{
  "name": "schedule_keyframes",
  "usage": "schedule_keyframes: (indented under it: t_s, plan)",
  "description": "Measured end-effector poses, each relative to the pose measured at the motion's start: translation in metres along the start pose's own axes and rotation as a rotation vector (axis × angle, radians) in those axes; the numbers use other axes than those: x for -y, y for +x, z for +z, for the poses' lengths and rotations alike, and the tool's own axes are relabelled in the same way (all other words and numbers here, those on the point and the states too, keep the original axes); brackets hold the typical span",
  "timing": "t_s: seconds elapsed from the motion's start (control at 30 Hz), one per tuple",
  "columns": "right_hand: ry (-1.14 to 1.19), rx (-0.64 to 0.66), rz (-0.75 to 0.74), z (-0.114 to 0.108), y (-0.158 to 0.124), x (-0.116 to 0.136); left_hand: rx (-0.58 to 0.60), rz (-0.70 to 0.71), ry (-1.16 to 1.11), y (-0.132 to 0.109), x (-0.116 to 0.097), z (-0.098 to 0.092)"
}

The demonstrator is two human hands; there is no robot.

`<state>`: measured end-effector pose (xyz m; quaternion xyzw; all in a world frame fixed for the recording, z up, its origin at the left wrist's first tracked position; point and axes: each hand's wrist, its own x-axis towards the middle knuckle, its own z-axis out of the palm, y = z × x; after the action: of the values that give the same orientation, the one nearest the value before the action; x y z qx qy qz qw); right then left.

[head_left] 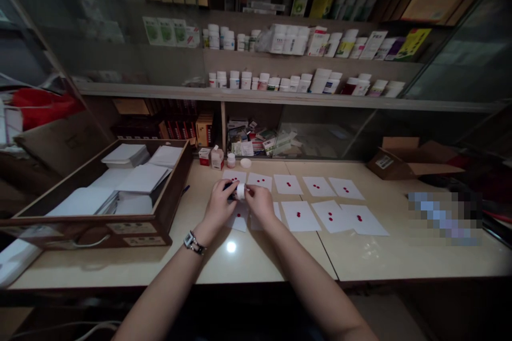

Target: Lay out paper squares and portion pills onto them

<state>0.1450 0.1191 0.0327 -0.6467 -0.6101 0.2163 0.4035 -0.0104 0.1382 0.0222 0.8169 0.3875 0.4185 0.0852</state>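
Note:
My left hand [217, 203] is wrapped round a small pill bottle [240, 192], dark-labelled with a white top, tilted sideways over the counter. Pinched fingers of my right hand [261, 204] touch its white end; whether the cap turns or is loose cannot be told. Beneath and to the right of my hands, white paper squares [294, 225] lie in two rows. Small red pills [298, 214] rest on the squares, two or three on most. My hands and forearms cover part of the nearest papers on the left.
A wooden drawer [160, 221] full of white paper stacks [138, 177] stands at left. Behind the papers are small boxes [217, 158], an opened white bottle [231, 160] and a round lid [245, 162]. A cardboard box [394, 165] sits back right, below shelves of medicine bottles [264, 81].

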Motion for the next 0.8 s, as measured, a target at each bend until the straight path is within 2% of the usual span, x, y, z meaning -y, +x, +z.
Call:
schedule_keyframes:
  t_s: [0.23, 0.33, 0.4, 0.53, 0.67, 0.8]
  plan:
    - [-0.185, -0.051, 0.012, -0.006, -0.009, 0.01, 0.004, 0.008, -0.029, -0.001, -0.001, -0.001]
    - [-0.192, -0.034, -0.074, -0.013, -0.008, 0.01, 0.004, 0.004, -0.055, 0.0, 0.0, -0.001]
    - [-0.179, 0.023, -0.18, -0.02, -0.004, 0.008, 0.015, 0.004, -0.08, 0.001, 0.002, -0.002]
    - [-0.226, 0.255, -0.315, -0.033, 0.008, 0.008, 0.035, 0.002, -0.137, 0.003, 0.005, -0.005]
    - [-0.355, 0.391, -0.312, -0.04, 0.016, 0.013, 0.058, 0.003, -0.146, 0.004, 0.006, -0.006]
    - [-0.311, 0.459, -0.297, -0.044, 0.02, 0.016, 0.09, 0.012, -0.178, 0.003, 0.004, -0.006]
